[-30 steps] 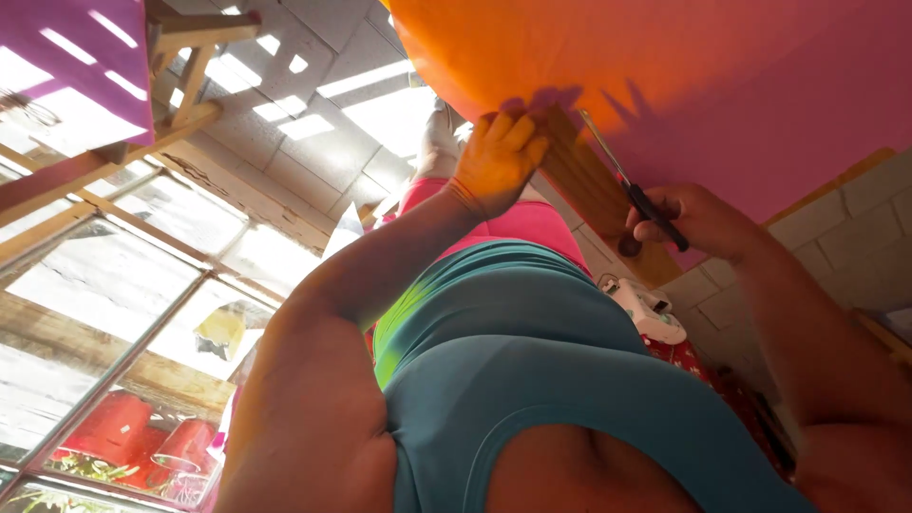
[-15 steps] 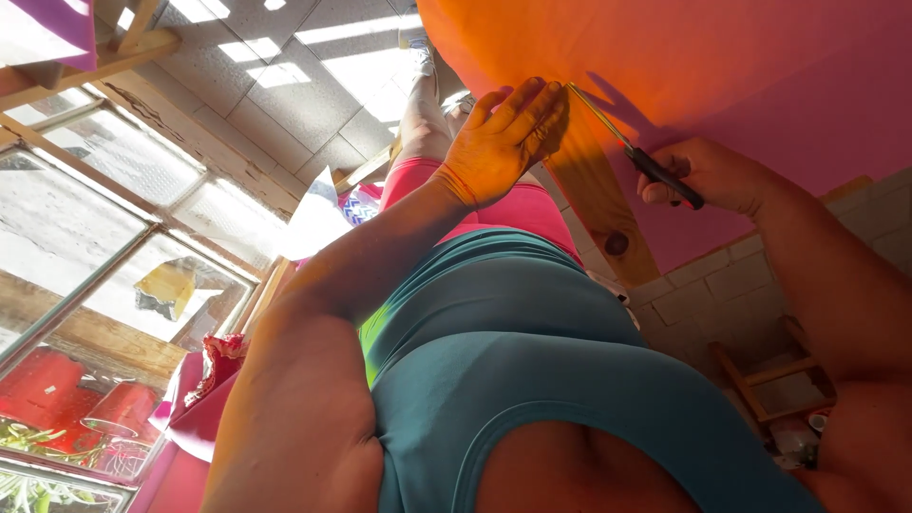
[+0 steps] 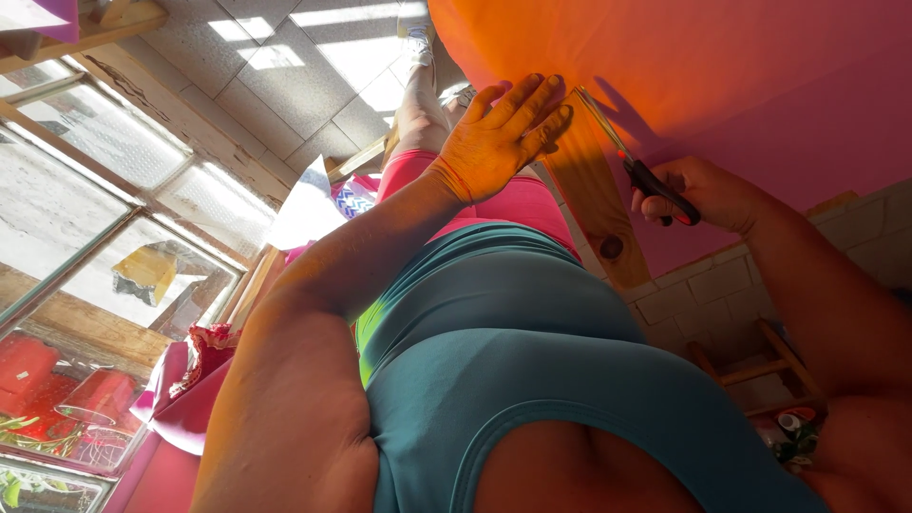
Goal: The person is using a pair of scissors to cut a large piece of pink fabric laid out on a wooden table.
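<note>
Sunlit tiled floor [image 3: 285, 57] below, glazed window panes [image 3: 85, 218] in a wooden frame to the left, pale brick wall [image 3: 703, 285] to the right. Across the top, a large orange sheet [image 3: 665, 47], shading to pink [image 3: 836, 123] on the right side, draped over a wooden plank [image 3: 594, 209].

Left hand [image 3: 503, 133] released and spread, palm down, pressing on the lower edge of the orange sheet, fingertips [image 3: 556, 90] close to the scissor blades. Flatter and wider now than a second ago, when curled at the same edge; also nearer to the cutting line.

Right hand [image 3: 708, 195] clenched around the dark handles of the scissors [image 3: 646, 176], blades angled up along the sheet just beside the plank. Barely shifted over the last second, tips at the same stretch of edge. Cannot tell whether blades open or shut, too thin against the shadow.

Judged from this: sheet now braced more firmly for the cut, cut itself hardly advanced.

Elsewhere, red pots [image 3: 38, 370] behind the lower panes and a small wooden stool [image 3: 760, 366] by the wall.
</note>
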